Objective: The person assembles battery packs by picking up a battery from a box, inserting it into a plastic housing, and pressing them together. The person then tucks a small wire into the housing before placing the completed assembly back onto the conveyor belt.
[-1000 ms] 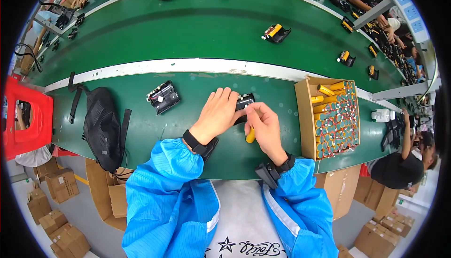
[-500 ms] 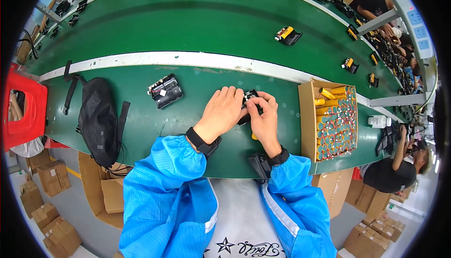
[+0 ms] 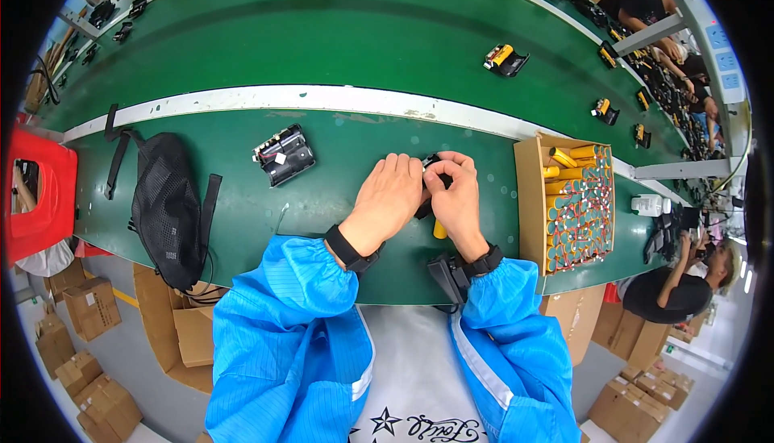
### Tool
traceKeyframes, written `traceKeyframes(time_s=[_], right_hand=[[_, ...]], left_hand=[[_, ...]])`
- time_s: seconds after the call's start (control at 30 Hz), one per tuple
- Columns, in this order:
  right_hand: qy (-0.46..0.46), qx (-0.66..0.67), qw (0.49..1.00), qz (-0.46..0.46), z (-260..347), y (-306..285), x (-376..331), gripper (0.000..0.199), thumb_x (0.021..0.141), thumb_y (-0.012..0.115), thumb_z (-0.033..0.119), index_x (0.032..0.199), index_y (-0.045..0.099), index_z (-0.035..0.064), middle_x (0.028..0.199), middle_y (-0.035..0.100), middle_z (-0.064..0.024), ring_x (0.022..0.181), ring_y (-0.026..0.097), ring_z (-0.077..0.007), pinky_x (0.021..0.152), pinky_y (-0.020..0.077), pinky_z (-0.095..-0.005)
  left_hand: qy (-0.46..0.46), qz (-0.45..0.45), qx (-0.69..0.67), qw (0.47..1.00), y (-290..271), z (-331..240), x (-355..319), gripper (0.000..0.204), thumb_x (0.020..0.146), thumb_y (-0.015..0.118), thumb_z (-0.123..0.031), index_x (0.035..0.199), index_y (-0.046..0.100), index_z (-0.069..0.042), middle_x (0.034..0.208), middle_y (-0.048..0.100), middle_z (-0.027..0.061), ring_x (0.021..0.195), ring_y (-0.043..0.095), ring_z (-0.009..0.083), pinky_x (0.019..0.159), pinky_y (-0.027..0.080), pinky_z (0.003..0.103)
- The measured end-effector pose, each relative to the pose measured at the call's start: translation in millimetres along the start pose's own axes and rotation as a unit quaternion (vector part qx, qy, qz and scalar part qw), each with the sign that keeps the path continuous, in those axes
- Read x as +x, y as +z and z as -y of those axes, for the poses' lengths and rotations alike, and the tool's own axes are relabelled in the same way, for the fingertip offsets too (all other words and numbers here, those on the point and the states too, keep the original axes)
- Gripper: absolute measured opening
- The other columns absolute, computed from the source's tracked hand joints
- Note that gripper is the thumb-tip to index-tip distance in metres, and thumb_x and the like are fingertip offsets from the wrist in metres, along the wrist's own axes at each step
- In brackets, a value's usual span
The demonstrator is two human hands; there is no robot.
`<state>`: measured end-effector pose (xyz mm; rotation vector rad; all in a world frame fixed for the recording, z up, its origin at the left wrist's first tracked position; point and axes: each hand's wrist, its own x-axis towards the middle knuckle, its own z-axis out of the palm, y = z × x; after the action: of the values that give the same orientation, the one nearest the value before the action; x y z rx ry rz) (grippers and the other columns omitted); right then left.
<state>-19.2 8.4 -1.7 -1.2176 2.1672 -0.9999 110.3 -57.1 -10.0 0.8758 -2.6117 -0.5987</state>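
Observation:
Both my hands meet over the near green worktop, around a small black plastic housing [image 3: 423, 209] that they mostly cover. My left hand [image 3: 382, 203] lies along its left side, back up, fingers close together and their tips hidden. My right hand [image 3: 456, 201] pinches the housing's upper right part between thumb and bent fingers. A yellow cylindrical battery cell [image 3: 439, 229] peeks out under my right hand. Further left lies another black housing [image 3: 287, 159], open side up, with wires and a small white patch.
To the right stands a cardboard box [image 3: 530, 217] packed with yellow wired battery cells [image 3: 576, 209]. A black mesh bag [image 3: 168, 209] lies at left beside a red plastic stool [image 3: 44, 193]. Beyond a white rail [image 3: 322, 98], the far green surface carries yellow-and-black assemblies [image 3: 506, 60]. Other people work at right.
My hands have closed in further over the black housing, hiding more of it. More of the yellow cell shows below my right hand. An assembly beyond the rail sits slightly further right.

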Motion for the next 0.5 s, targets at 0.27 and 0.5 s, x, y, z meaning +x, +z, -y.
traceKeyframes(time_s=[0.27, 0.5], right_hand=[[-0.039, 0.02, 0.999, 0.028, -11, -16, -5, 0.012, 0.082, 0.073, 0.01, 0.093, 0.071, 0.0062, 0.115, 0.059, -0.0154, 0.109, 0.054, -0.0314, 0.093, 0.0456, -0.0409], [0.224, 0.214, 0.935, 0.174, -10, -56, -42, 0.02, 0.079, 0.075, 0.002, 0.098, 0.072, 0.0079, 0.102, 0.062, -0.0077, 0.093, 0.055, -0.012, 0.081, 0.0454, -0.0235]], left_hand=[[-0.012, -0.011, -0.012, 1.0, -3, 0, -4, 0.031, 0.085, 0.068, -0.021, 0.1, 0.053, 0.002, 0.095, 0.059, 0.0151, 0.091, 0.058, 0.0307, 0.079, 0.048, 0.039], [0.005, -0.059, -0.015, 0.998, -6, -4, -5, 0.031, 0.083, 0.068, -0.023, 0.098, 0.055, 0.002, 0.089, 0.058, 0.0128, 0.086, 0.056, 0.0283, 0.076, 0.046, 0.038]])
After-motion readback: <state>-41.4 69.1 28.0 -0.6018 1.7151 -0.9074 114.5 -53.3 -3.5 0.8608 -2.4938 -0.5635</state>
